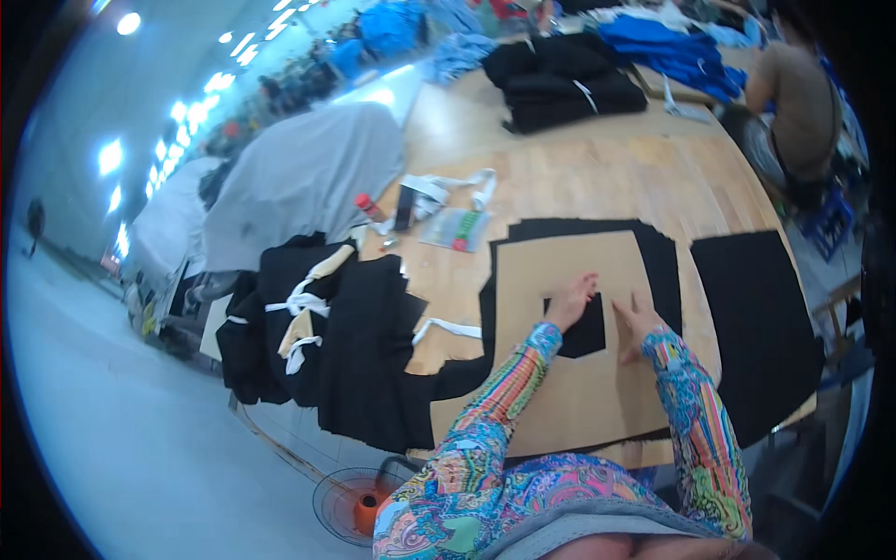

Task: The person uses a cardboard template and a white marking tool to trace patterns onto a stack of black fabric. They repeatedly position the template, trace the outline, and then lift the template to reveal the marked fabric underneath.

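Now: left hand (pixel 569 301) and right hand (pixel 640 322) flat, fingers spread, gripping nothing | cardboard template (pixel 569 373) under both palms, over black fabric (pixel 653 247) | risk: uneven pressure, template slips off line.

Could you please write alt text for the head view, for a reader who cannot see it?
Both hands, left hand and right hand, press a cardboard template flat on black fabric atop a wooden table. Tied black fabric bundles lie left.

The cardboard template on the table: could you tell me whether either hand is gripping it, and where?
Neither grips it. The left hand and right hand press flat on the cardboard template, either side of its cut-out window.
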Tool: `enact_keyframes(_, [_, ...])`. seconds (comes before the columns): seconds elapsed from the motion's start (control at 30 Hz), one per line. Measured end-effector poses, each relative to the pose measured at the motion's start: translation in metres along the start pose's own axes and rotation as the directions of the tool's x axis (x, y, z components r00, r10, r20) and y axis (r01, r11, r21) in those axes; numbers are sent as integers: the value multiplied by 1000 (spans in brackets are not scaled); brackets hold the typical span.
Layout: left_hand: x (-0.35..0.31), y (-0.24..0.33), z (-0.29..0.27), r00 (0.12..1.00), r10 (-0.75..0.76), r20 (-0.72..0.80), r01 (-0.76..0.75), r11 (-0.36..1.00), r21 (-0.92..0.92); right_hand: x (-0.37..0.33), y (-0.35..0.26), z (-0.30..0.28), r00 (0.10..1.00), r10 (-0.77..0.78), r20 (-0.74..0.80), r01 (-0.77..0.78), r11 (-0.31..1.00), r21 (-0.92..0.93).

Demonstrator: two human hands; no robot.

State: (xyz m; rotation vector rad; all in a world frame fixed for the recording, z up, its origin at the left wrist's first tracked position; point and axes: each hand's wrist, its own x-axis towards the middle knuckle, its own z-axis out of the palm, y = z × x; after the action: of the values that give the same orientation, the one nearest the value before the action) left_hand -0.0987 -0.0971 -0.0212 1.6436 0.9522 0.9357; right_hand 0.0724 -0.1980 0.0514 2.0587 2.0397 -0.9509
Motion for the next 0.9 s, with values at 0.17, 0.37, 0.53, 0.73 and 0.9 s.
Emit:
enact_keyframes(0.17, [-45,39,30,999,33,19,-33,999,-9,14,14,32,998,23,-59,-28,996,-81])
enact_keyframes(0.37, [-102,91,92,866,475,157,-477,878,-25,37,86,67,961,-28,-275,2,995,-96])
enact_keyframes(0.53, [-117,45,106,826,525,207,-557,817,149,34,114,112,712,-356,-605,302,934,-193])
enact_keyframes(0.73, [-127,35,106,750,600,278,-654,736,174,14,93,120,601,-303,-740,347,933,-100])
enact_keyframes(0.9, [-125,37,102,781,555,286,-600,794,98,8,82,119,586,-280,-761,356,932,-68])
